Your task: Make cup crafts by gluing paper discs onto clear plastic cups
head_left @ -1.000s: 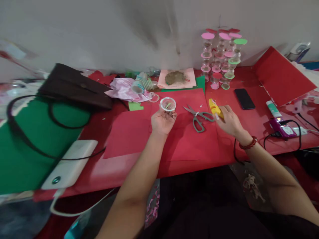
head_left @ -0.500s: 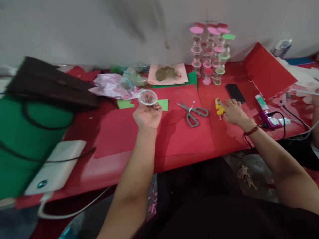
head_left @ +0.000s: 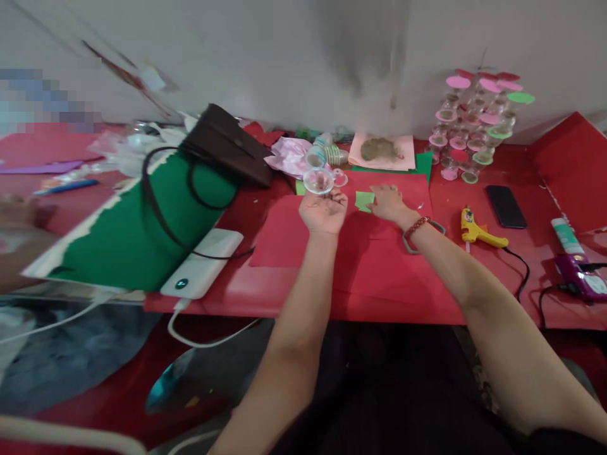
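Palm up, my left hand (head_left: 325, 212) holds a clear plastic cup (head_left: 318, 181) by its underside, its round rim facing up. A second clear rim (head_left: 340, 178) shows just beside it. My right hand (head_left: 389, 202), fingers spread and palm down, is over the red paper (head_left: 379, 253) at the edge of a green paper piece (head_left: 364, 201). The scissors (head_left: 410, 245) lie mostly hidden under my right wrist. To the right, the yellow glue gun (head_left: 478, 230) rests on the table with nobody touching it.
Behind stand stacked cups with coloured discs (head_left: 469, 126). More cups (head_left: 315, 156) lie by pink cloth (head_left: 290, 156). A phone (head_left: 506, 206) is at right; a power bank (head_left: 203, 265), green board (head_left: 128, 234) and dark bag (head_left: 227, 142) are left. Another person's hand (head_left: 19, 215) is far left.
The view has turned left. My right hand has left the glue gun and moved left across the scissors to the green paper. My left hand still holds the cup.
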`<state>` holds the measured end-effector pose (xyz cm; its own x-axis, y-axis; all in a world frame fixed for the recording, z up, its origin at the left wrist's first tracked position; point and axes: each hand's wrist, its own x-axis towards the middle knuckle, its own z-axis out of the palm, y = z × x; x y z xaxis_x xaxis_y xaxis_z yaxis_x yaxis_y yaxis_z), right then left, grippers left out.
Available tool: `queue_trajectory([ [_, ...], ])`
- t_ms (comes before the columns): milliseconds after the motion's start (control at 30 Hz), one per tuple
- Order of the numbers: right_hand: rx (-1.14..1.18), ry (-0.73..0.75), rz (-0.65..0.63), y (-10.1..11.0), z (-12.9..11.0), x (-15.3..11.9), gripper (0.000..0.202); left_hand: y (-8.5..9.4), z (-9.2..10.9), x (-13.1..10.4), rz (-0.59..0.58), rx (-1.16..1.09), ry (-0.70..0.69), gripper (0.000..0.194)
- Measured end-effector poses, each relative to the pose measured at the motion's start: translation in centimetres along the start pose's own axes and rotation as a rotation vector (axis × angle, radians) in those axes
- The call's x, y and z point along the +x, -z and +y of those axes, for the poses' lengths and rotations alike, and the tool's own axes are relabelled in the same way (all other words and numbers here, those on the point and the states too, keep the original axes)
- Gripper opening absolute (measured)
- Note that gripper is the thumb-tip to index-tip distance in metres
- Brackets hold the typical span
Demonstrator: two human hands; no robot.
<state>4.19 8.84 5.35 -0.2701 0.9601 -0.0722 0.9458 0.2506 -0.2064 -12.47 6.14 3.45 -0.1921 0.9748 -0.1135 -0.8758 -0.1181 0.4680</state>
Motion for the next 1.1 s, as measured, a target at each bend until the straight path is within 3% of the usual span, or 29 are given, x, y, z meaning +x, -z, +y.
queue_trajectory([
  [67, -0.018, -0.071, -0.014, -0.2, -0.7, 1.9, 0.064, 0.6, 0.2, 0.5, -0.012, -0.034, -0.03, 0.033],
  [167, -0.032, -0.107, -0.019, 0.0, -0.8, 2.9, 0.046, 1.7, 0.8, 1.4, 0.001, -0.08, -0.118, 0.037],
  [233, -0.03, -0.119, -0.015, 0.5, -0.2, 2.5, 0.033, 2.4, 1.3, 2.0, -0.004, -0.088, -0.178, 0.039],
  [433, 0.038, -0.284, 0.108, 2.0, 2.4, -0.3, 0.035, 2.8, 3.2, 2.2, 0.024, -0.047, -0.326, 0.045],
  [533, -0.051, -0.166, 0.232, 1.3, 1.4, -0.6, 0.044, 2.8, 3.6, 2.1, 0.057, -0.061, -0.352, 0.047],
  [567, -0.071, -0.093, 0.214, 0.9, 0.4, -0.4, 0.043, 2.9, 3.6, 2.1, 0.052, -0.071, -0.351, 0.046],
  [633, -0.071, 0.027, 0.058, -0.2, -1.9, 0.2, 0.041, 3.2, 3.3, 2.4, 0.023, -0.085, -0.334, 0.045],
  [800, 0.025, -0.038, -0.048, -2.2, -6.1, 2.0, 0.043, 3.4, 3.0, 2.5, 0.013, -0.103, -0.3, 0.043],
  [967, 0.103, -0.044, -0.02, -2.5, -6.1, 2.1, 0.031, 1.7, 3.2, 1.4, 0.154, -0.114, -0.203, 0.05],
  [1100, 0.22, -0.007, 0.088, -2.2, -4.5, 0.3, 0.045, 0.5, 2.6, 0.8, 0.077, -0.114, -0.085, 0.039],
])
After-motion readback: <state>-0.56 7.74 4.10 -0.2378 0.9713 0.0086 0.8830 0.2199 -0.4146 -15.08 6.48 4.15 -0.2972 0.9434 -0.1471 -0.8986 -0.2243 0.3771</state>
